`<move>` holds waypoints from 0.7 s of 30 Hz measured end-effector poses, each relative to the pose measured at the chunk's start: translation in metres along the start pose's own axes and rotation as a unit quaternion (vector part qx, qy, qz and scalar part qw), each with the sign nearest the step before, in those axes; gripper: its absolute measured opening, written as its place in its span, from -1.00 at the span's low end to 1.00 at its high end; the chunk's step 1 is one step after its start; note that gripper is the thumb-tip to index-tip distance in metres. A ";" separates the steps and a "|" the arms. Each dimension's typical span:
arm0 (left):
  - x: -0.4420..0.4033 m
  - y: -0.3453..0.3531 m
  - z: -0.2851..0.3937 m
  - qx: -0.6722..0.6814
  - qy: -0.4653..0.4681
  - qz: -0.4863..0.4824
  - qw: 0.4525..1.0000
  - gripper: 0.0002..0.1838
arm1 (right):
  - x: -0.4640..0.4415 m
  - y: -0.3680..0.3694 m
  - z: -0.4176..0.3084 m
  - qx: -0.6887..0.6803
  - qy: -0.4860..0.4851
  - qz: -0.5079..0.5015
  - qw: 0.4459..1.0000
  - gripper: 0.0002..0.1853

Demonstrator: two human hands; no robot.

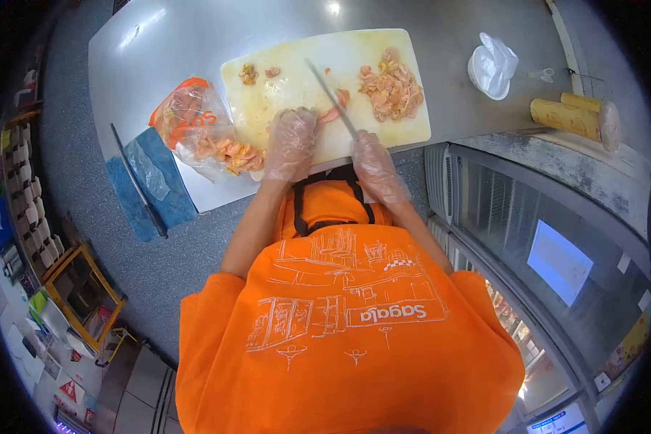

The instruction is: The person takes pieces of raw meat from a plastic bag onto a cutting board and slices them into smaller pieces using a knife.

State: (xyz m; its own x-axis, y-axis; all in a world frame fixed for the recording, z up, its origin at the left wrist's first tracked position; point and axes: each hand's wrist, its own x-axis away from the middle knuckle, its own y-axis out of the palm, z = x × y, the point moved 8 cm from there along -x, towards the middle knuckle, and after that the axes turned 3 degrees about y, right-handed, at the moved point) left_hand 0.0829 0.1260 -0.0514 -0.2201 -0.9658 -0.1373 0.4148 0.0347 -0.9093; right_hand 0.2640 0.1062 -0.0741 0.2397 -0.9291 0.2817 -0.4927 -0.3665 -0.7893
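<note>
A white cutting board [282,65] lies on the metal table before me. My right hand [376,170], in a clear plastic glove, is closed round the handle of a knife [333,95]. Its blade slants up and left across the board. My left hand [293,137], gloved too, has its fingers curled down at the end of a strip of raw meat [331,113], partly hidden under them. The blade crosses this strip. A heap of cut raw meat [392,88] lies on the right of the board. Small scraps [248,74] sit at its upper left.
Left of the board, a plastic bag [184,112] and loose raw meat [231,154] lie together. A sharpening rod [139,181] rests on a blue cloth [119,177]. To the right are a white bowl with plastic [493,69] and yellow rolls [568,119].
</note>
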 end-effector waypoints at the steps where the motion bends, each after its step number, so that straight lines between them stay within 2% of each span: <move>1: 0.001 0.001 0.001 0.015 -0.005 0.003 1.000 -0.74 | 0.000 0.002 -0.005 -0.003 -0.013 -0.014 1.000 -0.77; 4: 0.007 0.005 0.005 -0.047 0.026 -0.027 0.998 -0.81 | -0.011 -0.007 0.019 0.024 0.063 -0.028 0.997 -0.80; 7: 0.011 0.002 0.010 -0.072 0.023 -0.057 0.995 -0.86 | 0.004 -0.011 0.012 0.020 0.073 -0.056 0.996 -0.81; 10: 0.015 0.007 0.009 -0.122 0.022 -0.054 0.991 -0.82 | 0.025 -0.001 0.014 0.020 0.046 -0.096 0.994 -0.75; 13: 0.018 0.007 0.009 -0.118 0.046 -0.046 0.991 -0.78 | -0.007 0.013 0.007 0.066 -0.159 -0.007 0.985 -0.67; 15: 0.017 0.008 0.008 -0.122 0.016 -0.083 0.989 -0.75 | -0.088 0.023 -0.019 -0.023 -0.125 0.025 0.991 -0.65; 16: 0.020 0.008 0.010 -0.125 0.007 -0.103 0.987 -0.74 | -0.122 0.021 -0.038 -0.064 -0.027 -0.008 0.998 -0.64; 18: 0.028 0.003 0.010 -0.100 0.024 -0.039 0.994 -0.74 | -0.162 0.015 -0.054 -0.074 0.057 -0.039 0.995 -0.63; 20: 0.031 0.005 0.001 -0.063 0.019 -0.001 0.998 -0.77 | -0.178 0.011 -0.062 -0.009 0.045 -0.049 0.998 -0.61; 21: 0.031 0.009 -0.007 -0.037 0.001 0.002 0.999 -0.80 | -0.167 0.003 -0.060 -0.022 0.027 -0.021 0.999 -0.62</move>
State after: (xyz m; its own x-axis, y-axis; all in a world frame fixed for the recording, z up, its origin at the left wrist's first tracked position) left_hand 0.0743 0.0985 -0.0667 -0.2204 -0.9649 -0.1425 0.3488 0.0585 -0.9354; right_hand 0.1723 0.2571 -0.0911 0.2170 -0.9135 0.3442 -0.5199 -0.4066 -0.7513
